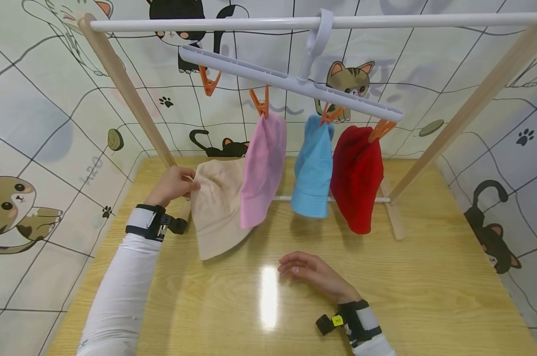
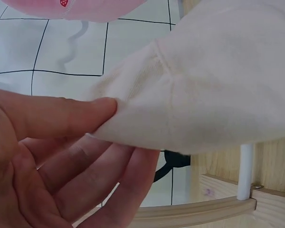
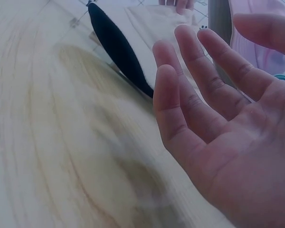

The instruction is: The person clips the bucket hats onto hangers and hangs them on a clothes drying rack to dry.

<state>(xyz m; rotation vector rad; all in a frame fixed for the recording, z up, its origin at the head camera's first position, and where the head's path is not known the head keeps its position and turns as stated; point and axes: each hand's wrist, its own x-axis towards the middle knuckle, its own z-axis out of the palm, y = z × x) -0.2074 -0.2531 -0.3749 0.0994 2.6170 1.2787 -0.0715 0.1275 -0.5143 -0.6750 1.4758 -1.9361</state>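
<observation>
My left hand (image 1: 174,186) pinches the upper left edge of a beige bucket hat (image 1: 217,217), which hangs low behind the pink hat. In the left wrist view the thumb (image 2: 80,111) presses the pale cloth against the fingers. My right hand (image 1: 315,273) hovers over the table with relaxed, slightly bent fingers and nothing in it. Orange clips on a white hanger (image 1: 290,81) hold a pink hat (image 1: 264,168), a light blue hat (image 1: 314,170) and a red hat (image 1: 357,178). The leftmost orange clip (image 1: 209,81) carries nothing.
A white rod (image 1: 250,23) on wooden posts (image 1: 126,91) bears the hanger by its hook. A lower white bar (image 1: 282,198) runs behind the hats. The wooden table (image 1: 428,287) lies below, with cat-patterned walls (image 1: 23,123) around it.
</observation>
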